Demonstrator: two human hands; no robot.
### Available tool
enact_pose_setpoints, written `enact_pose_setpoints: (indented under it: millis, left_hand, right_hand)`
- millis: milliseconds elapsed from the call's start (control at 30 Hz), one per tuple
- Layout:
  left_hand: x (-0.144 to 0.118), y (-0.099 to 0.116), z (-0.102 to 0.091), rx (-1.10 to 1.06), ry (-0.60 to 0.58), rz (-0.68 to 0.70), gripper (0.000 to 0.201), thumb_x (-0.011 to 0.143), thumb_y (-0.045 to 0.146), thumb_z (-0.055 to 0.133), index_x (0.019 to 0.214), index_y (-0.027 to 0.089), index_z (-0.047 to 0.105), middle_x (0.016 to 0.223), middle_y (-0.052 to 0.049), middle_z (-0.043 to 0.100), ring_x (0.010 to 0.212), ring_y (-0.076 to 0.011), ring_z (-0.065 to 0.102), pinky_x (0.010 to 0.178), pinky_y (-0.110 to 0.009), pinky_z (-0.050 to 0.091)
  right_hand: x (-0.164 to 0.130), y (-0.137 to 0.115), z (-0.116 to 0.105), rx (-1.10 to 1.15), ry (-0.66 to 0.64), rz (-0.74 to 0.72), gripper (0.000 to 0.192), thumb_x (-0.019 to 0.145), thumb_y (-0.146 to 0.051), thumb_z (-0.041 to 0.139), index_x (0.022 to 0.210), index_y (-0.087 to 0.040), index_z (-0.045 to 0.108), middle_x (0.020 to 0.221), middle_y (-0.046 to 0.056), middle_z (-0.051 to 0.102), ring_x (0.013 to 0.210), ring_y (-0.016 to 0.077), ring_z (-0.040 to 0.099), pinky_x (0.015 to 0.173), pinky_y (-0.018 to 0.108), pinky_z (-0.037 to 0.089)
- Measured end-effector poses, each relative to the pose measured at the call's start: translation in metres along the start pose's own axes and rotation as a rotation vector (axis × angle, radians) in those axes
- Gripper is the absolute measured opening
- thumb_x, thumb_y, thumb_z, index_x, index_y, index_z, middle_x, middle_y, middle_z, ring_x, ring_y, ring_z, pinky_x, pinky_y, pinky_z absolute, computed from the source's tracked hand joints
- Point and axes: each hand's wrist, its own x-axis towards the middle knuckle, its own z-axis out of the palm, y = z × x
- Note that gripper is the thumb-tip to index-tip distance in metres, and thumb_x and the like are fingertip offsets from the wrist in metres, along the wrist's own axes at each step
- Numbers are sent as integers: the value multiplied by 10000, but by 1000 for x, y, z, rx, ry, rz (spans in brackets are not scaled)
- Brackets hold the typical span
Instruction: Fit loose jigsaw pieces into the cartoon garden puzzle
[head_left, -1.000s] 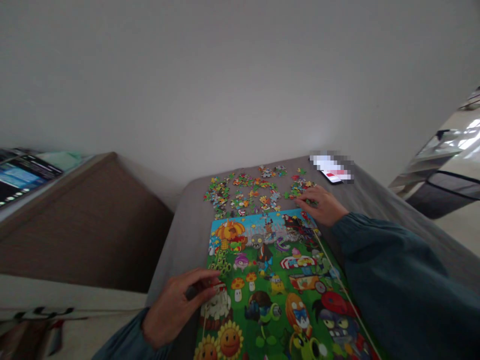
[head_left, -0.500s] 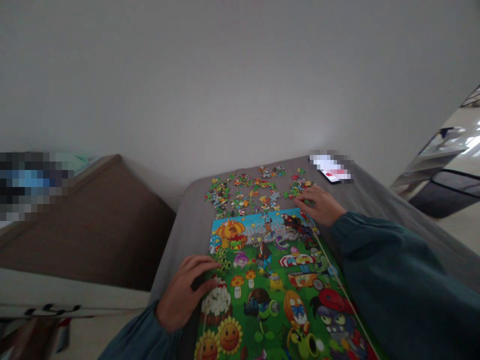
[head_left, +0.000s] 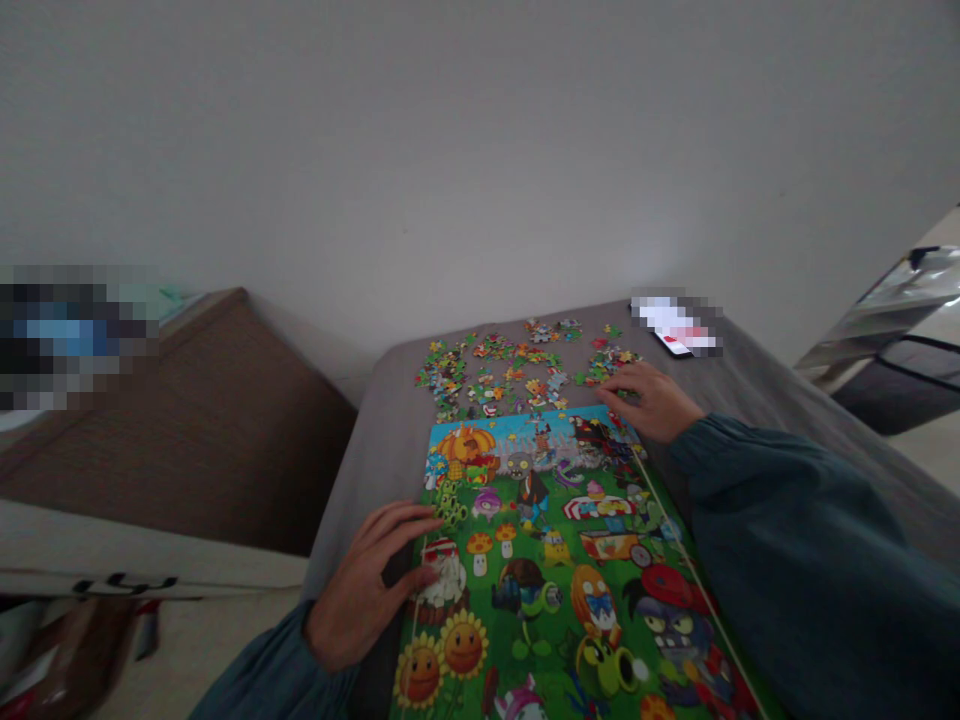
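The puzzle board (head_left: 555, 560) is steadied by the flat left hand (head_left: 367, 590); loose pieces (head_left: 517, 370) are touched by the spread right hand (head_left: 651, 400), nothing gripped.

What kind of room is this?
Probably a living room at home. A grey padded seat stands against a plain wall beside a brown sofa, and a cartoon picture sheet with loose puzzle pieces lies on the seat.

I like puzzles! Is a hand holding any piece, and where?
Cannot tell. The right hand rests on the loose puzzle pieces; the left hand lies at the puzzle board's left edge.
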Motion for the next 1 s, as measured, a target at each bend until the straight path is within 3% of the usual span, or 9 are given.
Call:
enact_pose_setpoints:
  millis: [367, 633, 833, 933, 1000]
  left_hand:
    - [-4, -7, 1, 0, 95, 0, 317, 940, 387, 433, 1190, 302, 609, 1242, -32, 607, 1193, -229, 507, 1025, -435, 434]
    - [-4, -9, 2, 20, 55, -14, 370, 876, 447, 549, 1222, 315, 571, 1286, -17, 573, 1249, -242, 449, 1050, -450, 407]
    - [-4, -14, 5, -36, 186, -48, 320, 957, 347, 376, 1199, 272, 572, 1220, -28, 609, 1171, -201, 521, 1029, -403, 430]
    - [1, -15, -7, 6, 174, -19, 316, 936, 374, 431, 1207, 285, 568, 1234, -15, 604, 1177, -204, 519, 1031, -380, 425]
    - [14, -17, -25, 59, 172, 33, 327, 926, 388, 456, 1224, 300, 559, 1249, -2, 596, 1194, -204, 504, 1054, -369, 392]
  right_hand:
    - [0, 0, -2, -4, -17, -4, 224, 880, -299, 497, 787, -228, 688, 828, 58, 697, 802, 208, 616, 802, 386, 473]
    - [0, 0, -1, -2, -8, -5, 228, 880, -300, 493, 788, -226, 687, 815, 63, 695, 787, 213, 613, 789, 391, 469]
    - [0, 1, 0, -16, -14, 2, 228, 883, -302, 495, 810, -214, 692, 820, 66, 691, 803, 216, 609, 793, 389, 464]
    - [0, 0, 1, -6, -2, -1, 218, 882, -297, 507, 797, -207, 687, 819, 65, 691, 808, 214, 609, 801, 387, 464]
    - [1, 0, 1, 7, -18, 2, 213, 883, -285, 509, 796, -197, 683, 828, 68, 691, 815, 214, 607, 800, 385, 465]
